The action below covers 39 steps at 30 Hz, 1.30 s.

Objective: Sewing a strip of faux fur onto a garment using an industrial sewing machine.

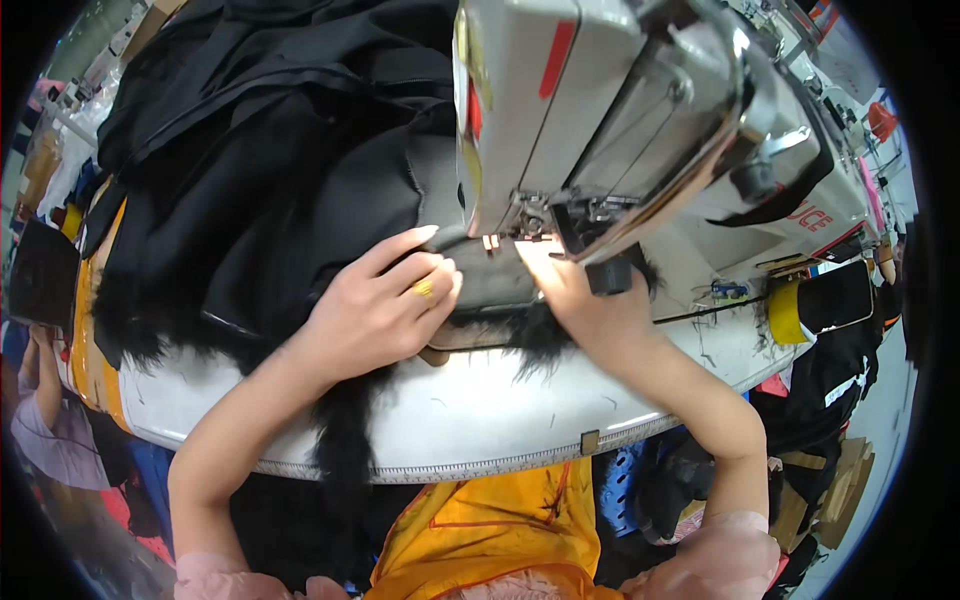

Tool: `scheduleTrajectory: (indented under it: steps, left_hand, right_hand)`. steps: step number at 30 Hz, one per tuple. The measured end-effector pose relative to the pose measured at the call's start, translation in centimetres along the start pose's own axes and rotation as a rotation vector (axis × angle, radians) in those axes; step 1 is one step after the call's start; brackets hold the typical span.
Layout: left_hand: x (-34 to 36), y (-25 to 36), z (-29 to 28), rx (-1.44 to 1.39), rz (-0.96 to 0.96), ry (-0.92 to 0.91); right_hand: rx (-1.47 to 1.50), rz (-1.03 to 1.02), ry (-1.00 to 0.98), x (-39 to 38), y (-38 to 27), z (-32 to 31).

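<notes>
A black garment (300, 190) with fluffy black fur trim (345, 425) lies heaped over the left of the sewing table and runs under a sewing machine (545, 100). My left hand (385, 305), wearing a yellow ring (423, 287), has its fingers curled on the fabric just left of the needle area. My right hand (600, 305) is closed at the fabric close to the lit presser foot (540, 235); the machine head partly hides its fingers. Fur shows on both sides of the right hand.
Along the white table's (480, 420) front edge runs a measuring scale. A yellow tape roll (787, 312) and a phone-like dark slab (838, 298) are at the right. Thread scraps lie nearby. Cardboard pieces (848, 490) stand lower right. Another person's arm (45, 380) shows at the far left.
</notes>
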State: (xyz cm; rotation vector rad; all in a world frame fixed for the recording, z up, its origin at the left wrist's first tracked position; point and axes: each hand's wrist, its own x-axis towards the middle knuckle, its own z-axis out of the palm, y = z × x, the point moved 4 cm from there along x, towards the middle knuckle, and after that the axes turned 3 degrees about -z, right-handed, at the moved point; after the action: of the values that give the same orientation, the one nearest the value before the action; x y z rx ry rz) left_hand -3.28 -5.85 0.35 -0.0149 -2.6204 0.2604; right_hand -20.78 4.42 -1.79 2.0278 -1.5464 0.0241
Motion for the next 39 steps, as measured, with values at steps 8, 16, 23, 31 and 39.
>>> scheduleTrajectory:
  steps: [8, 16, 23, 31, 39]
  left_hand:
    - [0.3, -0.9, 0.7, -0.169, -0.008, 0.005]
    - [0.4, -1.2, -0.1, -0.122, -0.07, 0.003]
    - [1.2, -1.8, 1.6, -0.108, -0.011, 0.063]
    - [1.4, -0.9, 2.1, -0.018, -0.054, 0.044]
    - [1.1, -0.6, 2.0, -0.001, -0.064, 0.012]
  right_hand:
    - [0.345, -0.148, -0.024, -1.5, 2.3, 2.2]
    - [0.35, -0.075, 0.07, -1.5, 3.2, 1.2]
    - [0.425, 0.115, -0.053, -3.0, 4.9, 2.3]
    - [0.389, 0.098, 0.091, -2.1, 4.8, 0.4]
    - [0.367, 0.105, 0.071, -1.7, 4.5, 0.1]
